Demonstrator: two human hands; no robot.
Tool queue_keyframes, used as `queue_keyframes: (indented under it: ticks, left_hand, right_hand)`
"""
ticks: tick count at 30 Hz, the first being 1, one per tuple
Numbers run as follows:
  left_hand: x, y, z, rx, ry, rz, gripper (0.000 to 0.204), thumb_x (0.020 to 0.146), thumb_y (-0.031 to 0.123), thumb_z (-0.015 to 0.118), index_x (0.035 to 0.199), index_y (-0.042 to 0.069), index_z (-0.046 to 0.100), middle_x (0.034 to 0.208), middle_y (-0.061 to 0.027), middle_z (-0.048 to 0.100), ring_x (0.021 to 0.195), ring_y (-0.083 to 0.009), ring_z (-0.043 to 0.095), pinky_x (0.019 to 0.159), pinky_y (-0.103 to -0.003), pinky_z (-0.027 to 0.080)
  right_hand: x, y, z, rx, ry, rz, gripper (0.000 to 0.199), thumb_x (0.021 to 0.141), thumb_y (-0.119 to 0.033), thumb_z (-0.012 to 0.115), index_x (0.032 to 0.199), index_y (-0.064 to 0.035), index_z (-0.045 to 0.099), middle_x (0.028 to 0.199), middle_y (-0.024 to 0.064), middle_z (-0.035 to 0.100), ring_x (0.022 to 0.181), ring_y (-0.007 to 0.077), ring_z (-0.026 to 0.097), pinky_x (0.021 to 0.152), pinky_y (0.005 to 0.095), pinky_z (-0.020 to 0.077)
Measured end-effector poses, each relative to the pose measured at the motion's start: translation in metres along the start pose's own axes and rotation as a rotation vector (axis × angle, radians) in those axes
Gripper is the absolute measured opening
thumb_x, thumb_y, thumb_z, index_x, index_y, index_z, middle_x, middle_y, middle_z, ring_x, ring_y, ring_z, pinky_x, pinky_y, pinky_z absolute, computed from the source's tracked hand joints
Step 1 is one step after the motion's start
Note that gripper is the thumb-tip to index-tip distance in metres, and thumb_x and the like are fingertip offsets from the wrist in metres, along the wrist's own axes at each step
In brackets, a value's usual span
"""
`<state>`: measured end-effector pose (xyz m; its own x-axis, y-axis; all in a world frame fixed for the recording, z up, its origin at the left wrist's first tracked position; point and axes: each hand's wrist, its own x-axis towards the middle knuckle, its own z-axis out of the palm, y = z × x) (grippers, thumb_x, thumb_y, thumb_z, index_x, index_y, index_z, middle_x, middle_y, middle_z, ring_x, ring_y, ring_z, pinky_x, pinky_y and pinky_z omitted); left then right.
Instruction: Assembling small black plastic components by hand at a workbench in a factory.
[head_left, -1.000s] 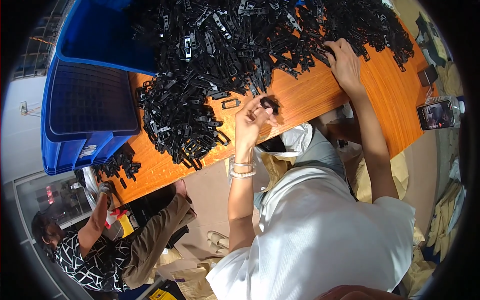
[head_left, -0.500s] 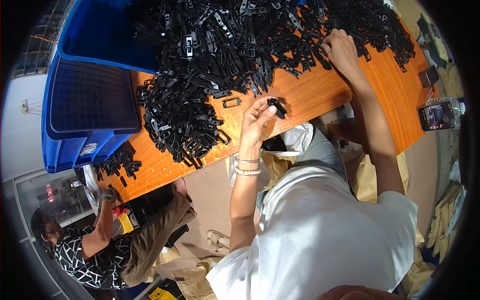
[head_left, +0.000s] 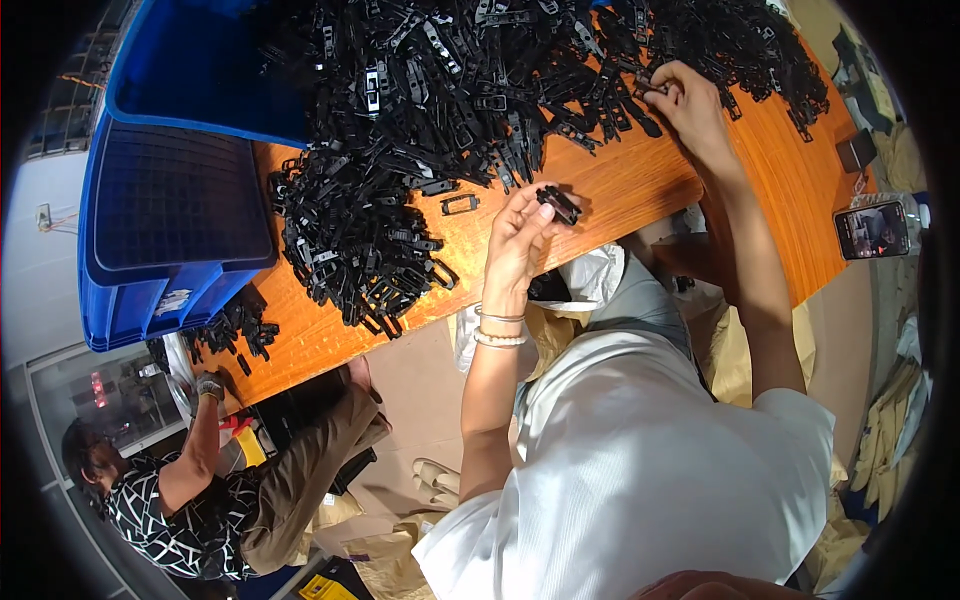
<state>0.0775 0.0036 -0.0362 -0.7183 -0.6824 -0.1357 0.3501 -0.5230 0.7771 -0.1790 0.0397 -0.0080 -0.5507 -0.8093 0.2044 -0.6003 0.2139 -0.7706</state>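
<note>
My left hand (head_left: 518, 232) is raised over the near edge of the wooden table, thumb and fingers closed on a small black plastic frame (head_left: 560, 206). The frame is tilted so that its hollow side shows. Farther right, my right hand (head_left: 692, 105) is at the edge of a large heap of black plastic parts (head_left: 450, 90). Its thumb and forefinger pinch a small dark piece (head_left: 648, 85), partly covered by the fingers. One loose black rectangular frame (head_left: 460, 204) lies flat on the table, left of my left hand.
A smaller pile of black frames (head_left: 350, 250) lies at the left. Blue plastic bins (head_left: 180, 200) stand beside it. A phone (head_left: 872, 232) is at the right edge of the table (head_left: 620, 185). Another person (head_left: 180, 490) sits at the lower left, a gloved hand at the table.
My left hand has turned the black frame, so its hollow side now shows. My right hand has shifted slightly right, and a small dark piece shows between its fingertips.
</note>
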Motion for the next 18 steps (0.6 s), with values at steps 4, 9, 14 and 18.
queue_keyframes:
  ticks: [4, 9, 14, 18]
  left_hand:
    - [0.007, -0.004, 0.007, 0.011, -0.036, 0.032, 0.025, 0.084, 0.002, 0.047, 0.108, -0.003, 0.047, 0.102, -0.0188, 0.056, 0.093, -0.024, 0.056, 0.077, -0.032, 0.048]
    - [0.004, -0.003, 0.008, 0.088, -0.015, 0.075, 0.029, 0.079, -0.005, 0.051, 0.108, 0.0, 0.046, 0.101, -0.0128, 0.057, 0.092, -0.0176, 0.056, 0.08, -0.028, 0.046]
    - [0.0, -0.001, 0.02, 0.328, -0.005, 0.171, 0.031, 0.078, -0.008, 0.053, 0.106, 0.0, 0.046, 0.106, -0.0134, 0.056, 0.094, -0.0155, 0.054, 0.083, -0.025, 0.043]
    - [-0.003, 0.003, 0.027, 0.468, -0.023, 0.22, 0.03, 0.077, -0.01, 0.052, 0.105, -0.001, 0.045, 0.108, -0.013, 0.055, 0.098, -0.0157, 0.053, 0.085, -0.025, 0.042]
  right_hand:
    - [-0.035, -0.017, 0.013, 0.453, -0.033, -0.063, 0.02, 0.07, 0.001, 0.062, 0.089, -0.0027, 0.06, 0.067, -0.0013, 0.048, 0.057, 0.0045, 0.039, 0.052, 0.0168, 0.0337]
    - [-0.077, -0.056, 0.016, 0.286, -0.157, -0.145, 0.011, 0.068, 0.001, 0.062, 0.079, -0.0009, 0.062, 0.071, 0.002, 0.053, 0.057, 0.0072, 0.044, 0.051, 0.0199, 0.0357]
    - [-0.09, -0.062, 0.023, 0.146, -0.114, -0.372, 0.009, 0.068, -0.001, 0.063, 0.077, 0.0007, 0.061, 0.07, 0.007, 0.052, 0.058, 0.016, 0.049, 0.051, 0.0264, 0.0375]
    - [-0.091, -0.063, 0.025, 0.101, -0.146, -0.541, 0.012, 0.067, 0.0, 0.062, 0.079, -0.0001, 0.06, 0.07, 0.0074, 0.051, 0.067, 0.0222, 0.049, 0.056, 0.0306, 0.0384]
